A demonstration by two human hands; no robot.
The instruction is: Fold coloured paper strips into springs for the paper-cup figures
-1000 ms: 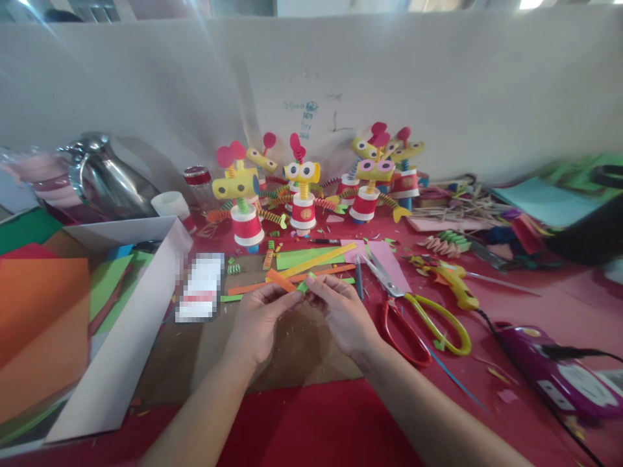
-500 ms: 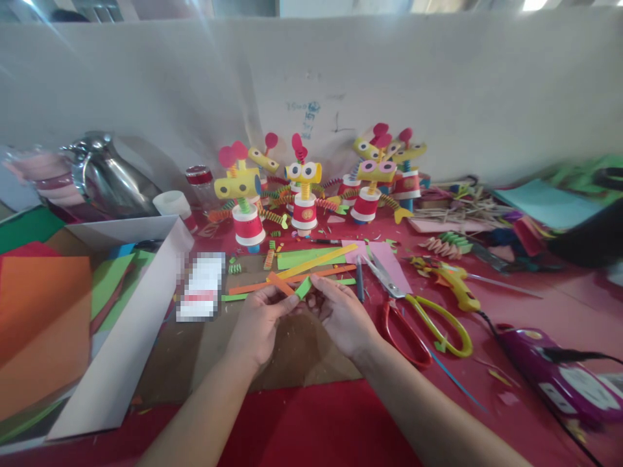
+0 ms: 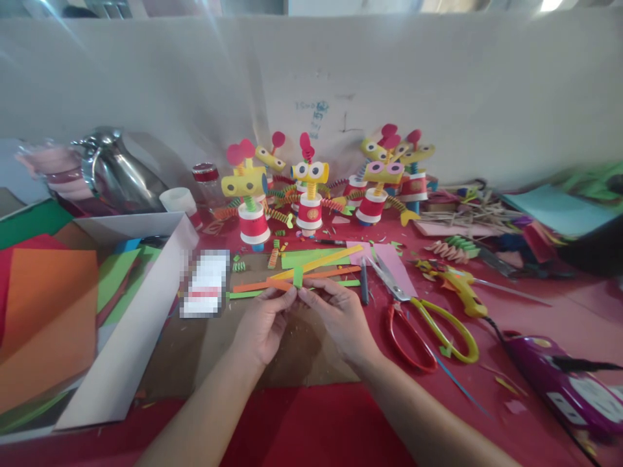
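Over the brown cardboard mat (image 3: 209,357), my left hand (image 3: 267,324) pinches an orange paper strip (image 3: 282,284) where it crosses a green paper strip (image 3: 298,277). My right hand (image 3: 338,318) is closed at the same crossing, its thumb and finger on the green strip. The fingertips of both hands almost meet there. Beyond them lie a yellow paper strip (image 3: 331,261), a longer orange strip (image 3: 248,287) and a flat green sheet (image 3: 292,259). A small folded paper spring (image 3: 274,254) rests behind the left hand.
Scissors (image 3: 402,297), a dark pen (image 3: 365,281) and a yellow glue gun (image 3: 464,290) lie to the right. Several paper-cup figures (image 3: 310,214) stand at the back. On the left are a white box (image 3: 131,337) of coloured paper and a steel jug (image 3: 121,172).
The green strip has turned from slanting to upright at the crossing, and the orange strip lies flatter. My fingertips have come closer together. The view has shifted slightly.
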